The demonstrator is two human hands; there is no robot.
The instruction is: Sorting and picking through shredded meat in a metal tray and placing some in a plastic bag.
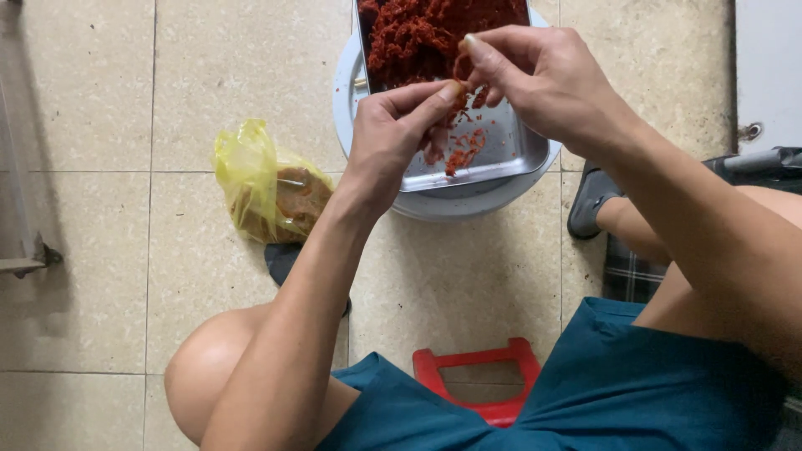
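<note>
A metal tray (510, 150) rests on a round white basin (347, 92) on the tiled floor. A heap of red crumbly stuff (418, 33) fills the tray's far part, and small red bits (464, 154) lie on its bare near part. My left hand (397, 134) and my right hand (535, 75) meet over the tray. Their fingertips pinch a small piece of the red stuff (459, 83) between them. Both hands are stained red at the fingertips.
A yellow plastic bag (267, 188) with brown contents lies on the floor left of the basin. A red plastic stool (480, 380) shows between my knees. My feet in dark sandals (589, 200) flank the basin. A metal frame (21, 242) stands at far left.
</note>
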